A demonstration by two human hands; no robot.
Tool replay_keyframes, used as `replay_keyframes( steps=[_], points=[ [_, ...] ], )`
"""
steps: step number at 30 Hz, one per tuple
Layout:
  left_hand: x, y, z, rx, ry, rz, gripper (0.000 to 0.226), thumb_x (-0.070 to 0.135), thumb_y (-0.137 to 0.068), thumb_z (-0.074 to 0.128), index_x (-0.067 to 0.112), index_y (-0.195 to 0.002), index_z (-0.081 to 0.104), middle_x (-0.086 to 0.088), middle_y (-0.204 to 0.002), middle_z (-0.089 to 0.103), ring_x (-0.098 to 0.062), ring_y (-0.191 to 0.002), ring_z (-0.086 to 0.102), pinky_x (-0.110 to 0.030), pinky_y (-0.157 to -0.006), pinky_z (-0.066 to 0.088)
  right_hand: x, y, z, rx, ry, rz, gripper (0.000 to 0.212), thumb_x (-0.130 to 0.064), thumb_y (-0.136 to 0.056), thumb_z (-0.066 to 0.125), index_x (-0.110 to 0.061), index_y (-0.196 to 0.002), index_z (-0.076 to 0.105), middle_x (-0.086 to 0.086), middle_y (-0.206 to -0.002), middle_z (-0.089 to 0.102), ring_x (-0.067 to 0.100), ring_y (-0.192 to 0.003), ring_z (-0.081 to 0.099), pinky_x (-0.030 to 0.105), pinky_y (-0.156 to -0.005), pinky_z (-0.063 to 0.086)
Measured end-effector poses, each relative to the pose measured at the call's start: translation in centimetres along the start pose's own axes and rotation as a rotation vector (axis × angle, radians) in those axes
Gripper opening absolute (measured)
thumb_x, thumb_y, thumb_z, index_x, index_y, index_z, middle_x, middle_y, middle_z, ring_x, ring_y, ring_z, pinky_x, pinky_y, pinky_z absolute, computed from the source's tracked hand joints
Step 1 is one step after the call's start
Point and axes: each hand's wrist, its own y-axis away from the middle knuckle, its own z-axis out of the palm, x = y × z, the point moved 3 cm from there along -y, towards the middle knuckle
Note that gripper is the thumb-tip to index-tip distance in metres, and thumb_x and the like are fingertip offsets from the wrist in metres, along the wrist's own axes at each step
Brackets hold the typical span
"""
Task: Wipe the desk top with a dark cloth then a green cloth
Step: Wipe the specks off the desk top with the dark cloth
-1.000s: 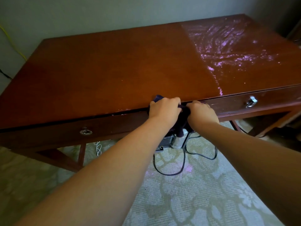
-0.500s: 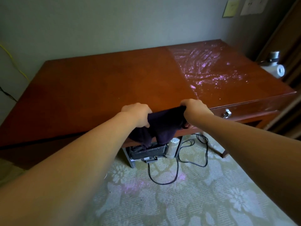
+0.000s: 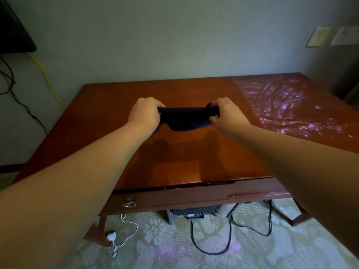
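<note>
Head view: you've got both hands out over the middle of the bench (image 3: pixel 108 105), each one closed on an end of the dark cloth (image 3: pixel 186 118). Left hand (image 3: pixel 144 112) has its grip wrapped tight on the left end, fingers curled over the top edge. Right hand (image 3: pixel 226 113) grips the right end the same way, thumb under and fingers over. Cloth is pulled straight between the two fists along its top edge, and its lower edge sags in a shallow curve. It looks to be held up off the wood, with a faint shadow on the surface below it, though I can't tell the gap for sure. Bench top is reddish brown wood; the far right part carries a patch of streaky wet sheen (image 3: pixel 287 105) that catches purple light, well apart from the cloth. A drawer ring pull (image 3: pixel 129 204) shows on the front rail below your left forearm. Under the bench, on the patterned carpet (image 3: pixel 194 257), sit a dark box (image 3: pixel 196 210) with black cables (image 3: pixel 229 235) looping out, and a white cable with a plug (image 3: pixel 116 239) near the left leg. Green cloth isn't visible in this view.
</note>
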Motion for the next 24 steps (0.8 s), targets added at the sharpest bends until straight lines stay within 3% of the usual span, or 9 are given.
replay_keyframes(
  steps=[4,6,8,10,13,15,18,21,24],
  points=[
    [-3.3,-0.8,3.0,-0.077,-0.089,0.006,0.047,-0.003,-0.095,0.045,0.02,-0.136,0.053,-0.006,-0.141,0.05,-0.029,-0.122,0.052,-0.038,-0.103,0.043,0.6,-1.7,4.2,-0.083,0.05,0.024,0.036,-0.01,-0.097,0.049,-0.013,-0.132,0.049,0.008,-0.135,0.046,0.027,-0.099,0.058,0.035,-0.08,0.05],
    [-4.9,0.0,5.1,-0.285,-0.179,-0.076,0.051,0.001,-0.096,0.041,0.028,-0.139,0.047,-0.007,-0.145,0.043,-0.031,-0.125,0.047,-0.039,-0.098,0.044,1.6,-0.9,6.8,-0.22,0.106,0.091,0.033,-0.011,-0.096,0.047,-0.018,-0.128,0.055,0.011,-0.128,0.056,0.028,-0.1,0.058,0.041,-0.092,0.05],
    [-5.9,1.1,6.3,-0.473,-0.302,-0.208,0.05,0.008,-0.096,0.04,0.034,-0.139,0.045,-0.009,-0.147,0.038,-0.035,-0.131,0.035,-0.041,-0.101,0.037,2.4,0.0,8.6,-0.243,0.166,0.116,0.033,-0.013,-0.094,0.045,-0.022,-0.122,0.061,0.011,-0.129,0.058,0.032,-0.117,0.053,0.047,-0.107,0.04],
    [-5.7,1.2,6.5,-0.394,-0.326,-0.221,0.045,0.013,-0.096,0.041,0.032,-0.136,0.049,-0.009,-0.145,0.04,-0.035,-0.132,0.029,-0.042,-0.104,0.031,2.4,0.0,9.2,-0.163,0.12,0.077,0.034,-0.014,-0.094,0.045,-0.02,-0.122,0.062,0.009,-0.132,0.056,0.03,-0.122,0.05,0.045,-0.107,0.04],
    [-4.1,-0.3,7.5,-0.19,-0.196,-0.083,0.042,0.024,-0.097,0.039,0.03,-0.137,0.046,-0.002,-0.145,0.043,-0.033,-0.132,0.033,-0.045,-0.108,0.03,1.1,-1.5,10.5,-0.096,0.037,-0.043,0.033,-0.019,-0.098,0.043,-0.018,-0.127,0.058,0.002,-0.138,0.049,0.026,-0.127,0.045,0.041,-0.109,0.037],
    [-3.4,-1.2,9.3,-0.311,-0.145,-0.072,0.046,0.033,-0.099,0.033,0.036,-0.145,0.032,0.001,-0.156,0.026,-0.037,-0.141,0.02,-0.056,-0.115,0.018,0.2,-3.1,11.8,-0.149,0.061,-0.056,0.036,-0.027,-0.101,0.038,-0.023,-0.134,0.051,0.0,-0.147,0.039,0.03,-0.137,0.034,0.05,-0.116,0.023],
    [-3.9,-2.0,12.3,-0.484,-0.248,-0.109,0.051,0.048,-0.099,0.021,0.046,-0.148,0.006,0.006,-0.161,-0.005,-0.043,-0.144,-0.011,-0.07,-0.109,-0.007,0.2,-5.1,13.7,-0.324,0.211,0.018,0.044,-0.043,-0.102,0.022,-0.04,-0.146,0.029,-0.008,-0.16,0.011,0.038,-0.147,-0.001,0.061,-0.115,-0.004],
    [-4.6,-2.1,13.5,-0.441,-0.294,-0.102,0.053,0.055,-0.097,0.013,0.048,-0.147,-0.003,0.008,-0.16,-0.013,-0.044,-0.143,-0.018,-0.072,-0.103,-0.015,1.4,-5.4,14.9,-0.387,0.374,0.047,0.05,-0.058,-0.097,0.012,-0.053,-0.146,0.004,-0.011,-0.161,-0.007,0.039,-0.146,-0.012,0.063,-0.114,-0.009],
    [-4.8,-1.3,13.5,-0.43,-0.308,-0.093,0.053,0.056,-0.097,0.013,0.049,-0.147,-0.004,0.009,-0.16,-0.013,-0.043,-0.143,-0.017,-0.07,-0.104,-0.015,1.8,-4.3,14.9,-0.371,0.43,0.035,0.052,-0.061,-0.096,0.008,-0.054,-0.146,-0.003,-0.012,-0.161,-0.011,0.038,-0.146,-0.013,0.064,-0.113,-0.01]
  ],
)
